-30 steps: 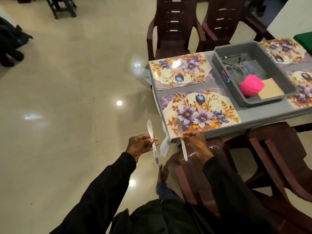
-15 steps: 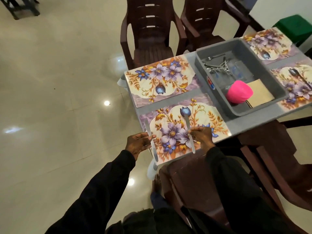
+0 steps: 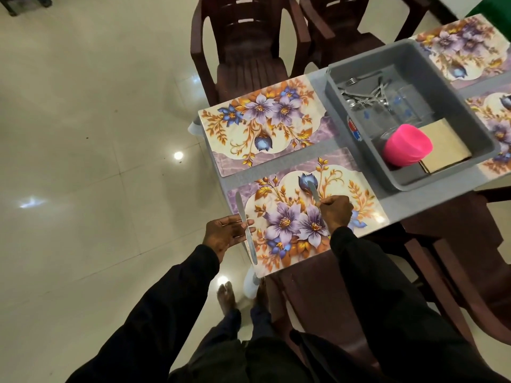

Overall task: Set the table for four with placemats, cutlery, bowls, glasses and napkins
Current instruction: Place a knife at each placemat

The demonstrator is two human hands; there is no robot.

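From the head view, the left hand pinches a table knife between thumb and fingertips, the other fingers loosely spread, the blade running near-to-far along the left edge of the near placemat; whether the knife touches the mat or hangs just above it cannot be told. The right hand is closed around a second knife, only its far end showing beyond the knuckles, over the middle of the same floral placemat (the blue bud of the pattern lies right under that tip). A second placemat lies just beyond the first, bare, on the grey table. To the right of both mats sits a grey plastic tub; in its far end lie forks and spoons in a loose heap with clear glasses beside them, and in its near end a pink bowl rests upside down next to a stack of tan napkins. Two more placemats show at the far right, partly cut off by the frame. Dark brown plastic chairs stand at the far side of the table, and another is pushed in on the near side beside the person's dark sleeves. Bare feet stand on the glossy tiled floor.
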